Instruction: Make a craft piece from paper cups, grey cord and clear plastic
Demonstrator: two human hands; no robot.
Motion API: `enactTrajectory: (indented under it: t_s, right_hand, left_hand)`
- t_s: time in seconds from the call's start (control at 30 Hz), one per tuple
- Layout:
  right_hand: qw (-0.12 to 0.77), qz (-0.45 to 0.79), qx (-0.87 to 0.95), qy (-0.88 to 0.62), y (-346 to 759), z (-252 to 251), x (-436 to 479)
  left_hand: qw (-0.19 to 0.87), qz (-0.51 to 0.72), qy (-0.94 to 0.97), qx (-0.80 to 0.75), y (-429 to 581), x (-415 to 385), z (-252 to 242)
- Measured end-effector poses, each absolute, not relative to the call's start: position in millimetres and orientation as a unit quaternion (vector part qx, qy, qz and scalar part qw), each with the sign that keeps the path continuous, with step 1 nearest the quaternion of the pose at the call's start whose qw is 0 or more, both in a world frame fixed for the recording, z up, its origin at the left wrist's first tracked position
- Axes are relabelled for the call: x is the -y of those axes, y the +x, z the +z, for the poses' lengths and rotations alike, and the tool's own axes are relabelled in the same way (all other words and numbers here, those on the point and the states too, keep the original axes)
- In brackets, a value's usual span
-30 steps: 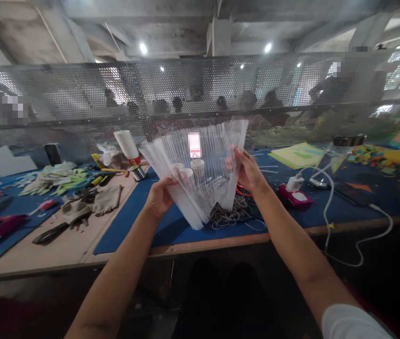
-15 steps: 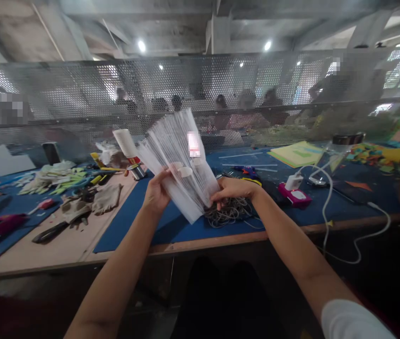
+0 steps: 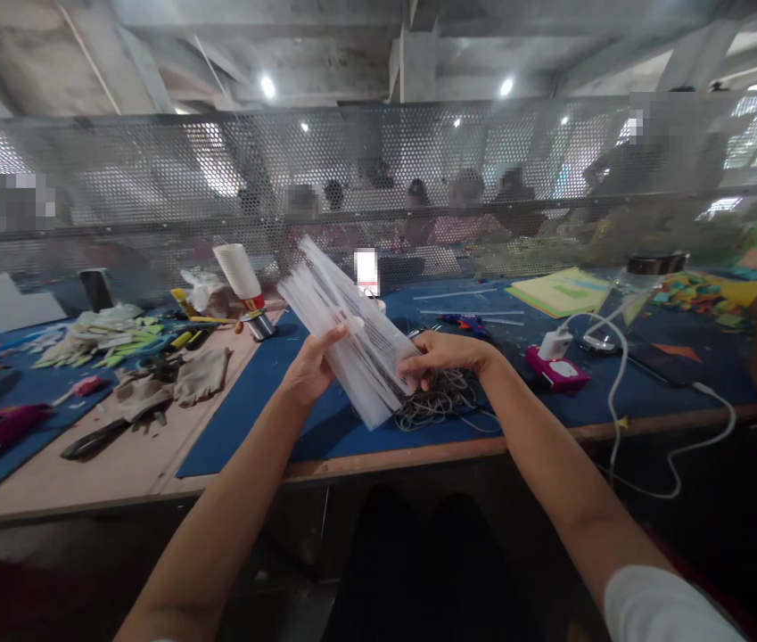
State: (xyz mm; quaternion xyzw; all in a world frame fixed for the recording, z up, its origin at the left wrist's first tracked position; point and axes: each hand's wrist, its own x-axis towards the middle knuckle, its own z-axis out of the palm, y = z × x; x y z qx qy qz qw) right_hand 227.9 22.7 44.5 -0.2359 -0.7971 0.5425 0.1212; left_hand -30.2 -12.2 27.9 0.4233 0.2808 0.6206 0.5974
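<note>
Above the flat blue mat [image 3: 331, 432], a tilted bundle of thin translucent plastic strips [image 3: 365, 383]; left hand [image 3: 313, 364] gripping its left side, right hand [image 3: 428, 357] pinching its lower right edge, tangled grey cord pile [image 3: 437, 410] near right hand

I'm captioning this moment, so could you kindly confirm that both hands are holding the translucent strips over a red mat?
Not quite: the mat is blue, not red, as the head view shows. The left hand and right hand are indeed holding the translucent strips over it.
</note>
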Motion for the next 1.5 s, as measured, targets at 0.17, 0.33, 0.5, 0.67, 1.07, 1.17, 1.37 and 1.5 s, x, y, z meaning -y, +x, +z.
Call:
enactTrajectory:
  t_s: [0.17, 0.33, 0.5, 0.67, 1.07, 1.17, 1.37, 1.5]
  right_hand:
    - [0.120, 0.544, 0.795, -0.241, 230.0, 50.7, -16.2]
    - [0.140, 0.497, 0.816, -0.259, 235.1, 46.0, -24.6]
    - [0.340, 0.375, 0.816, -0.281, 225.0, 42.6, -34.1]
    - [0.413, 0.533, 0.697, -0.245, 203.2, 36.7, -26.0]
    - [0.527, 0.637, 0.508, -0.241, 191.4, 32.0, -28.7]
    - [0.584, 0.590, 0.491, -0.262, 197.2, 34.1, -33.1]
    - [0.621, 0.542, 0.488, -0.287, 201.4, 38.5, -30.7]
    - [0.625, 0.532, 0.477, -0.315, 204.2, 39.5, -32.2]
  left_hand:
    - [0.595, 0.652, 0.370, -0.288, -32.4, 7.1, 28.7]
    - [0.588, 0.687, 0.329, -0.272, -43.0, 2.5, 31.5]
    - [0.612, 0.650, 0.360, -0.273, -40.3, 6.9, 30.0]
    - [0.633, 0.591, 0.411, -0.285, -23.5, 17.1, 28.4]
    - [0.632, 0.580, 0.413, -0.306, -22.7, 17.1, 28.6]
    - [0.634, 0.578, 0.414, -0.303, -22.6, 16.9, 30.0]
    - [0.635, 0.581, 0.406, -0.307, -24.4, 14.7, 29.4]
    - [0.622, 0.595, 0.403, -0.310, -25.0, 13.7, 29.1]
